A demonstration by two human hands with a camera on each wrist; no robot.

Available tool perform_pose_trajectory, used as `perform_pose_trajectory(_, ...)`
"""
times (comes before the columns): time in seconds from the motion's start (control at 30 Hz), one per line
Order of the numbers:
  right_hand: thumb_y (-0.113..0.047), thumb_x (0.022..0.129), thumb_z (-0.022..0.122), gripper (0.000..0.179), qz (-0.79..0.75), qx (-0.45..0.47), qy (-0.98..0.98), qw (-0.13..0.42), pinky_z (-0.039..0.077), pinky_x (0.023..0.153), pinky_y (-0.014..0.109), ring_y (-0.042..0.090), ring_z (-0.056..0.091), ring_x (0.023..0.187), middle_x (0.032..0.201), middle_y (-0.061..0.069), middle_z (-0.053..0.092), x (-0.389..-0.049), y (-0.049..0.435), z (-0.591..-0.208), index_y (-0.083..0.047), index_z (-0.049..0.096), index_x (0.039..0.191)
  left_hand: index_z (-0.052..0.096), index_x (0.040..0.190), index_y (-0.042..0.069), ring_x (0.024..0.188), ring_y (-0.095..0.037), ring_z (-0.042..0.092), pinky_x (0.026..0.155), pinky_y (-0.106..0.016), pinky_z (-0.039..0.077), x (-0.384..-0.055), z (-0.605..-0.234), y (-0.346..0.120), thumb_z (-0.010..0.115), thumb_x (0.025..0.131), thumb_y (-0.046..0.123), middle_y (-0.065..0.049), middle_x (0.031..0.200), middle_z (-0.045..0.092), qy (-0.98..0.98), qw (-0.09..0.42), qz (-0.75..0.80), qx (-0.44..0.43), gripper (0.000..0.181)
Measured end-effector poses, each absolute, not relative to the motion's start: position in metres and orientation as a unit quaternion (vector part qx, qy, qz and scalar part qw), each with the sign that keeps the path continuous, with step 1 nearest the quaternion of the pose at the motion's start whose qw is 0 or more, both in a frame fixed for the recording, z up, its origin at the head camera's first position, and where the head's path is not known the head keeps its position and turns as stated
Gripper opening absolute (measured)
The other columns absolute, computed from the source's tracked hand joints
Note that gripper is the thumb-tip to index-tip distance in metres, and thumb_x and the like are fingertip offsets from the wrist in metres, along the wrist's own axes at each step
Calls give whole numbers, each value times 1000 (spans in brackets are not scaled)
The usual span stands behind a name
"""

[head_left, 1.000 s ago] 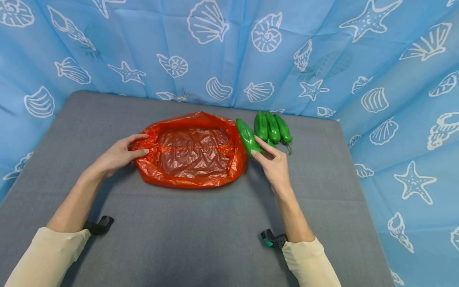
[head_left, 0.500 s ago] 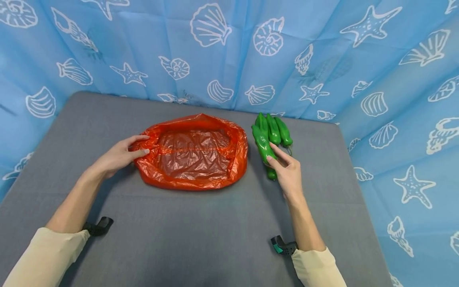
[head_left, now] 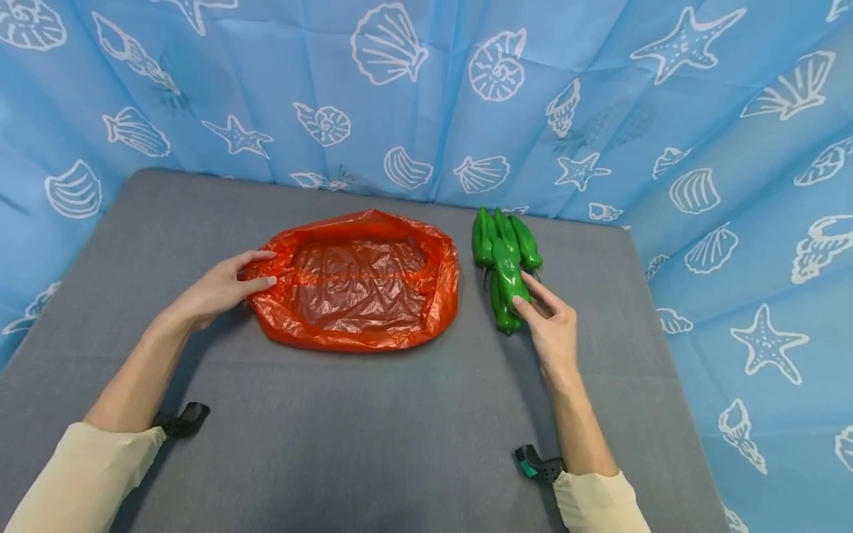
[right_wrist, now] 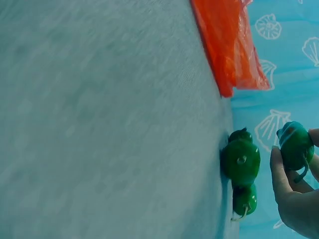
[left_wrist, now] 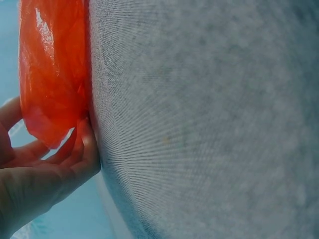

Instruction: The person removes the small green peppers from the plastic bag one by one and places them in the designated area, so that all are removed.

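A red plastic bag (head_left: 363, 340) lies with its mouth spread wide, a little left of the table's middle. At its left end my left hand (head_left: 215, 293) holds the rim, fingers and thumb around the edge in the left wrist view. Between thumb and fingers of my right hand (head_left: 554, 326) is a green pepper (head_left: 509, 276), pinched near its stem end (right_wrist: 295, 144). Several more green peppers (head_left: 531, 248) lie under and behind it, partly hidden in the head view. In the right wrist view the held pepper is raised apart from the lying peppers (right_wrist: 241, 162).
The grey table (head_left: 373, 444) has its back edge just behind the bag and peppers. A blue curtain (head_left: 266, 81) with white shells and starfish hangs along the back and sides. A black strap mount (head_left: 183, 420) sits on each wrist.
My right hand has carried the pepper rightwards from the bag's right rim to above the other peppers. My left hand has stayed at the bag's left end.
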State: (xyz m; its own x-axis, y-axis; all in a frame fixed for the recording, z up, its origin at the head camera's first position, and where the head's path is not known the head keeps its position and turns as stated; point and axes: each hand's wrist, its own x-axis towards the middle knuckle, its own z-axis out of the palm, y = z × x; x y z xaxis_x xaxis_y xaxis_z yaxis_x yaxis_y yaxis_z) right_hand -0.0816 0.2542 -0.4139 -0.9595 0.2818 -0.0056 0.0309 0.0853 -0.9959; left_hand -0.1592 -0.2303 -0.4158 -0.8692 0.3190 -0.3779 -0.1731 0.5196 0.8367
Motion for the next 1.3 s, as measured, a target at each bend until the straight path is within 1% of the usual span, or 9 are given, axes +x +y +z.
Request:
perform_pose_trajectory(0.17, -3, 92, 69, 42, 662, -130, -732, 95, 52, 85, 21, 11, 65, 109, 137, 16, 58, -75, 262, -420, -6, 63, 133, 24, 157, 8, 76, -16, 53, 66, -34, 47, -158, -419, -232, 55, 103, 31, -24, 138, 37, 834, 257, 486, 40, 67)
perform_pose_trajectory(0.37, -1, 92, 69, 43, 654, -148, -734, 105, 53, 82, 21, 10, 65, 107, 137, 18, 57, -71, 272, -425, -5, 62, 134, 23, 158, 9, 81, -17, 55, 67, -34, 48, -160, -421, -232, 55, 103, 34, -25, 142, 35, 836, 256, 484, 36, 69)
perform_pose_trajectory(0.57, -3, 91, 70, 44, 645, -182, -734, 111, 53, 80, 19, 7, 65, 105, 136, 16, 59, -68, 283, -426, -8, 63, 134, 22, 158, 9, 80, -17, 56, 68, -34, 48, -161, -420, -231, 54, 103, 33, -25, 141, 37, 837, 255, 484, 36, 68)
perform_pose_trajectory(0.7, -5, 91, 72, 46, 647, -203, -729, 91, 53, 80, 19, 8, 64, 108, 137, 18, 58, -66, 289, -426, -9, 62, 135, 22, 158, 9, 86, -19, 57, 71, -35, 49, -162, -418, -230, 54, 104, 33, -27, 145, 34, 838, 254, 481, 37, 68)
perform_pose_trajectory(0.83, -9, 92, 72, 49, 636, -212, -739, 66, 53, 83, 22, 9, 61, 111, 140, 19, 55, -64, 292, -427, -10, 59, 139, 22, 158, 9, 92, -21, 57, 75, -35, 50, -163, -418, -230, 53, 104, 34, -28, 149, 31, 841, 253, 477, 38, 67)
perform_pose_trajectory(0.97, -11, 93, 72, 50, 608, -213, -763, 52, 53, 85, 23, 9, 61, 112, 142, 17, 54, -64, 294, -428, -13, 57, 141, 22, 158, 9, 90, -21, 57, 73, -35, 50, -163, -418, -231, 53, 104, 34, -28, 147, 32, 841, 253, 477, 37, 67)
perform_pose_trajectory(1.13, -18, 93, 72, 50, 575, -200, -792, 42, 52, 83, 20, 6, 61, 111, 141, 15, 55, -69, 295, -429, -13, 57, 141, 21, 158, 10, 86, -19, 57, 71, -35, 50, -162, -419, -232, 53, 104, 36, -27, 146, 32, 839, 254, 479, 35, 68)
perform_pose_trajectory(1.3, -24, 93, 72, 50, 524, -185, -830, 36, 50, 82, 15, 18, 61, 118, 139, 13, 57, -73, 299, -432, -14, 59, 140, 21, 159, 10, 84, -19, 58, 71, -35, 50, -161, -418, -232, 53, 104, 37, -27, 145, 32, 839, 253, 481, 36, 69)
